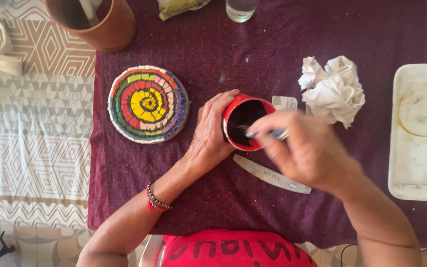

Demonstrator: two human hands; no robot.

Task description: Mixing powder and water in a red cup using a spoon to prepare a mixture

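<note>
A red cup (243,121) with a dark inside stands near the middle of the bench (213,64), clasped from its left side by the person's left hand (212,129), whose grip is closed around the cup's wall. The right hand (305,148) hovers over the rim, fingers pinched shut on a thin tool (265,133) with a pale blue handle whose tip dips into the cup — the motion blur hides what the tip is.

The risk seems plain enough: a hard push with the tool could tip the cup or flick its dark contents onto the maroon cloth, and the round mosaic disc (148,104) of coloured tiles lies just beside the left hand, within reach of a splash. A flat white stick (271,174) under the right wrist could be knocked off the edge.

Farther out sit a crumpled white paper (333,90), a stained white tray (419,131), a terracotta pot (95,22) and a clear glass (240,9). Beyond the bench lies a patterned floor covering (30,128) in beige geometric print.
</note>
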